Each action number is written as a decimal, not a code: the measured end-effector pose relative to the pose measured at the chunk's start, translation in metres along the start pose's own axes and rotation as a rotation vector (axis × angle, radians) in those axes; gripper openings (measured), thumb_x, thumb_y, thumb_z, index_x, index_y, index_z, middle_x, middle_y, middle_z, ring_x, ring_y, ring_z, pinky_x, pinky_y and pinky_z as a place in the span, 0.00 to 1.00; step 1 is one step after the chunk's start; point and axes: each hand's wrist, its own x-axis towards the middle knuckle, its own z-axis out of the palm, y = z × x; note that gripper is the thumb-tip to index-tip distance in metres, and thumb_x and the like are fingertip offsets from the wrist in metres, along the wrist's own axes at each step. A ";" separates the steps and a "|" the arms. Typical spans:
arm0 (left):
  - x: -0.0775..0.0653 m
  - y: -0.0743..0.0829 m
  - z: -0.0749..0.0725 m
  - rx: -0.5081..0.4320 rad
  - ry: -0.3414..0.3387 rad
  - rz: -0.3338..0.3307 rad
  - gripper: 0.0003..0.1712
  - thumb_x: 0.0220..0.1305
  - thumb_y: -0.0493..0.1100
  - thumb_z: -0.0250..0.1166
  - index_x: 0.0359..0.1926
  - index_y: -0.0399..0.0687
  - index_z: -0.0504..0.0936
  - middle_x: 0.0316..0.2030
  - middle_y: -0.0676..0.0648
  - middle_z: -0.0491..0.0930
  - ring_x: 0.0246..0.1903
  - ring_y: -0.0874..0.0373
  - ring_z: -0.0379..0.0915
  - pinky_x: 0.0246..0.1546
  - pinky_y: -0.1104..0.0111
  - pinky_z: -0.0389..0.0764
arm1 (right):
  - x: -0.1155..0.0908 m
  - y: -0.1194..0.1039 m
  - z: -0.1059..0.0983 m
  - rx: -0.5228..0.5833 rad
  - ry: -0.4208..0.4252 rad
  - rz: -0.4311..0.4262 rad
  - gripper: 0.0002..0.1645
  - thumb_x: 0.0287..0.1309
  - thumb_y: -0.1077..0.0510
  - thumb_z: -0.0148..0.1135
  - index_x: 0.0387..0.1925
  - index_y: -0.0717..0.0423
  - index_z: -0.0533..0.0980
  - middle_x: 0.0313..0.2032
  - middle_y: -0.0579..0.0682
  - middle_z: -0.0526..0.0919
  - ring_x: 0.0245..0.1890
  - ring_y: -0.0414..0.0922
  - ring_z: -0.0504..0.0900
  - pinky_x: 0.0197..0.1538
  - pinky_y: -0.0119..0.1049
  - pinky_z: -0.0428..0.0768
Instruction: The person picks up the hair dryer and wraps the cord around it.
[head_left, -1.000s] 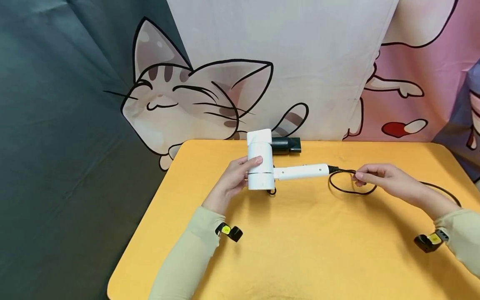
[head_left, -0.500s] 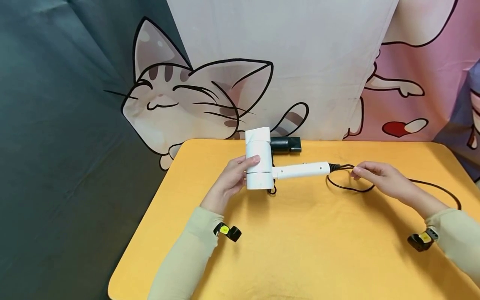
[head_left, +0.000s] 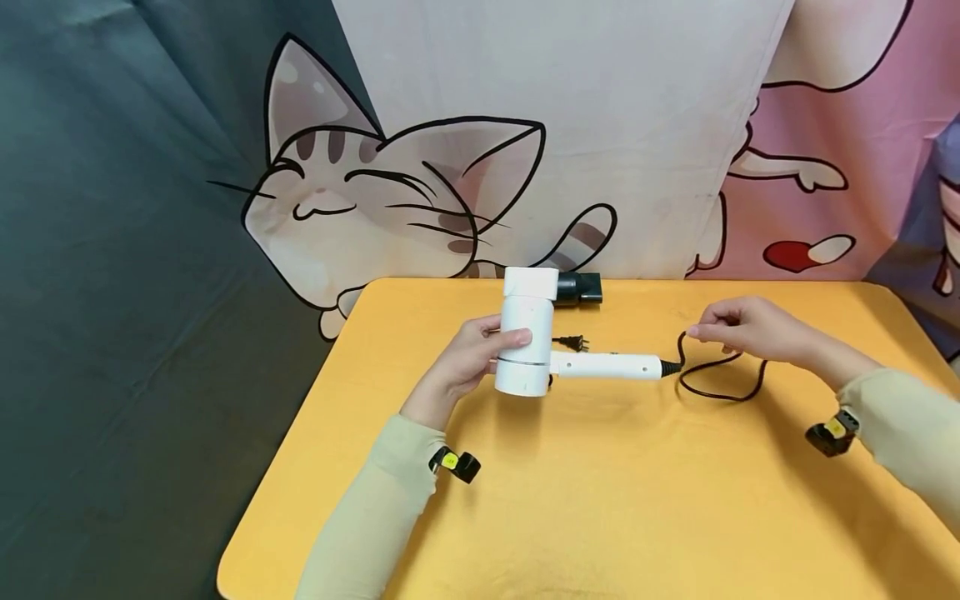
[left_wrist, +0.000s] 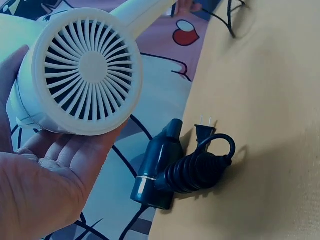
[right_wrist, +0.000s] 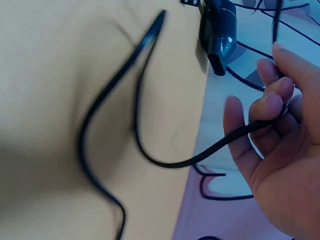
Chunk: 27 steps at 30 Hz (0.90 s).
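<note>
My left hand [head_left: 468, 357] grips the barrel of a white hair dryer [head_left: 527, 321], thumb across its front. The dryer is held above the table, its handle extending right. In the left wrist view, the round slotted grille [left_wrist: 93, 67] faces the camera, with my left palm [left_wrist: 45, 185] under the barrel. My right hand [head_left: 757, 327] pinches the dryer's black cord [head_left: 720, 398] a little beyond the handle's end. Below that hand the cord hangs in a loop. The right wrist view has the cord running through the curled fingers of my right hand [right_wrist: 285, 125].
Behind the white dryer, a black hair dryer [head_left: 581, 289] lies at the table's back edge. Its coiled cord [left_wrist: 195, 172] and two-pin plug [head_left: 573, 342] lie beside it. A cartoon-printed cloth [head_left: 637, 108] hangs behind the yellow table [head_left: 600, 492].
The white dryer has shifted slightly right and its handle has dropped lower. My right hand has risen and moved left with the cord. The black dryer's plug has come into sight.
</note>
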 end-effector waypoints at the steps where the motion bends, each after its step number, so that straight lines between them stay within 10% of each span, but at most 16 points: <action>1: 0.000 -0.001 0.000 0.011 -0.001 -0.001 0.28 0.71 0.41 0.68 0.67 0.31 0.79 0.52 0.36 0.85 0.45 0.52 0.86 0.44 0.56 0.91 | 0.003 -0.004 -0.002 -0.015 -0.016 -0.001 0.14 0.75 0.49 0.67 0.31 0.49 0.81 0.25 0.44 0.78 0.25 0.43 0.79 0.31 0.35 0.80; 9: 0.005 -0.003 0.005 0.085 0.016 -0.020 0.29 0.69 0.42 0.73 0.66 0.34 0.81 0.54 0.35 0.86 0.46 0.49 0.87 0.48 0.52 0.90 | 0.027 -0.042 0.000 -0.182 -0.037 -0.175 0.22 0.72 0.52 0.70 0.23 0.47 0.71 0.20 0.40 0.64 0.21 0.36 0.62 0.28 0.33 0.62; 16: 0.007 -0.003 0.010 0.085 0.085 -0.044 0.29 0.68 0.46 0.75 0.66 0.39 0.82 0.53 0.37 0.87 0.46 0.49 0.87 0.47 0.53 0.90 | 0.030 -0.075 0.017 -0.271 0.043 -0.358 0.17 0.71 0.54 0.72 0.25 0.42 0.76 0.19 0.35 0.67 0.18 0.33 0.62 0.26 0.31 0.63; 27: 0.012 -0.010 0.014 0.027 0.212 -0.047 0.29 0.68 0.49 0.76 0.65 0.40 0.83 0.52 0.37 0.88 0.45 0.49 0.88 0.45 0.55 0.91 | 0.010 -0.092 0.042 -0.327 0.112 -0.417 0.05 0.73 0.60 0.67 0.45 0.54 0.87 0.28 0.36 0.81 0.25 0.33 0.70 0.30 0.34 0.72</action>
